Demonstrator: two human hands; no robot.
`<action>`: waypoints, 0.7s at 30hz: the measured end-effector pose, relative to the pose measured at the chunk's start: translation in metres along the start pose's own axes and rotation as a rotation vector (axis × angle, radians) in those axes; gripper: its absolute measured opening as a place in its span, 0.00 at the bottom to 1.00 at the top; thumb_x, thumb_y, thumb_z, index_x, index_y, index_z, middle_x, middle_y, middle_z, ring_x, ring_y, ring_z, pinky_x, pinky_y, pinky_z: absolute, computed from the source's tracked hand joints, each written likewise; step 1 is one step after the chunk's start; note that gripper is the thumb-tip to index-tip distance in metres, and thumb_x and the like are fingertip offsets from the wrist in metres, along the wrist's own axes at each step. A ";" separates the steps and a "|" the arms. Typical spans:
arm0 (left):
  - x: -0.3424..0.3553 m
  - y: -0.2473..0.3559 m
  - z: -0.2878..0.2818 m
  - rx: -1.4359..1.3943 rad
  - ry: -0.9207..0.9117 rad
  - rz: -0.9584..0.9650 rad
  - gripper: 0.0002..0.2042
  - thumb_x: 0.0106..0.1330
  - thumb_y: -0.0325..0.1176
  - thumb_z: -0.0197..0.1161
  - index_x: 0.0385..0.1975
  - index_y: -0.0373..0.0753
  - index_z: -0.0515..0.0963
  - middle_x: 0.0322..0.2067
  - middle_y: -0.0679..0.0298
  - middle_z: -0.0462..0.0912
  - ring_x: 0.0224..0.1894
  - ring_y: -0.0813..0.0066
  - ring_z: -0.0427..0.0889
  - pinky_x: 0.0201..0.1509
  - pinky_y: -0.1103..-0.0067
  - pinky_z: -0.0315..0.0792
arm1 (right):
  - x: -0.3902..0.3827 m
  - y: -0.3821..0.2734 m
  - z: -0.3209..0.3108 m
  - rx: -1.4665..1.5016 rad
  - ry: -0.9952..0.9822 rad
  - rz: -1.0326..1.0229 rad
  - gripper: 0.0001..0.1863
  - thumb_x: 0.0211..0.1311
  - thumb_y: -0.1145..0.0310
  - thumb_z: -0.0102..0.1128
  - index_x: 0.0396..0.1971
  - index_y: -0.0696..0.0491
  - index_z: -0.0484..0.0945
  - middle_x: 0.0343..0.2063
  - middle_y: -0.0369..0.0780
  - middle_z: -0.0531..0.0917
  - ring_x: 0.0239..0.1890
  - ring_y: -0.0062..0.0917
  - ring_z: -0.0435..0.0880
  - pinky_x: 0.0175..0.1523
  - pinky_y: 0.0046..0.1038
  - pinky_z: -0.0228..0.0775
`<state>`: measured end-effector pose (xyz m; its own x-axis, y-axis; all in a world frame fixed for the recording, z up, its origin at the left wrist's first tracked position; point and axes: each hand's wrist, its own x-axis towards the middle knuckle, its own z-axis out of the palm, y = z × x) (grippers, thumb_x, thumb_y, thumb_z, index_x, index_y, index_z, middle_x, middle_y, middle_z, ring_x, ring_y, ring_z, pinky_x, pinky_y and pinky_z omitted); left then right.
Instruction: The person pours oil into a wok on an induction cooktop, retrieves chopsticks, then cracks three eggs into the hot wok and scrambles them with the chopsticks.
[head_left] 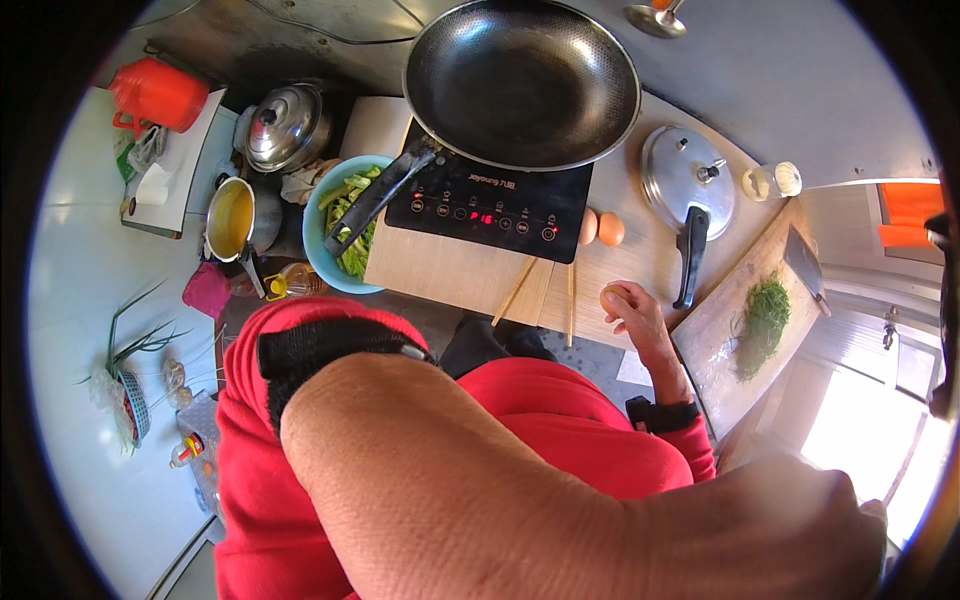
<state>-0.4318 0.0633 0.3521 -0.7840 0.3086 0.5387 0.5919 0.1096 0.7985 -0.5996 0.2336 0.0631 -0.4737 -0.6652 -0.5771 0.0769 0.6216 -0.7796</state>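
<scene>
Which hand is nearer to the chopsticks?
Right. The right hand is just right of the chopsticks; the left hand is farther, near the camera at lower right.

Here the wok (520,85) is set on the cooktop (475,195); greens (356,258) are held in the bowl (316,232) leftward, two eggs (610,229) are placed right, then a lid (676,172), then the board (703,350), herbs (765,315) spread upon it.

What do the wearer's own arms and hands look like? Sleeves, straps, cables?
Red sleeves on both arms. Left sleeve: pushed up, with a wide black band at its edge; the left hand is bare and blurred. Right sleeve: ends at a black wristband; the right hand is bare. No cables visible on either arm.
</scene>
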 end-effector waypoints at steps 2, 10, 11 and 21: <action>-0.004 0.002 0.002 0.020 0.043 0.024 0.09 0.61 0.36 0.61 0.32 0.36 0.77 0.31 0.57 0.80 0.34 0.65 0.81 0.39 0.72 0.75 | 0.001 0.001 0.000 -0.001 -0.006 0.020 0.20 0.66 0.57 0.59 0.50 0.56 0.77 0.35 0.35 0.82 0.31 0.18 0.80 0.33 0.20 0.71; -0.009 0.012 0.008 0.153 0.191 0.110 0.09 0.58 0.36 0.61 0.29 0.35 0.75 0.29 0.58 0.78 0.32 0.67 0.79 0.37 0.73 0.74 | 0.009 -0.010 0.007 -0.003 -0.011 0.007 0.19 0.67 0.59 0.59 0.51 0.56 0.77 0.37 0.38 0.82 0.31 0.19 0.81 0.32 0.20 0.72; -0.013 0.012 0.008 0.169 0.200 0.105 0.10 0.58 0.36 0.61 0.29 0.35 0.75 0.29 0.58 0.78 0.31 0.67 0.79 0.36 0.73 0.74 | 0.009 -0.012 0.006 0.003 -0.004 0.011 0.19 0.67 0.60 0.59 0.51 0.56 0.77 0.37 0.38 0.83 0.30 0.19 0.81 0.31 0.20 0.72; -0.013 0.024 0.011 0.297 0.375 0.170 0.10 0.54 0.36 0.60 0.25 0.35 0.74 0.26 0.60 0.76 0.28 0.68 0.77 0.34 0.74 0.72 | 0.020 -0.018 0.009 -0.043 -0.027 0.011 0.18 0.68 0.60 0.59 0.51 0.55 0.77 0.38 0.37 0.82 0.30 0.18 0.81 0.30 0.19 0.71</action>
<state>-0.4053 0.0726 0.3617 -0.6531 -0.0086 0.7572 0.7019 0.3685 0.6096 -0.6030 0.2054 0.0630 -0.4493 -0.6685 -0.5926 0.0440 0.6460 -0.7621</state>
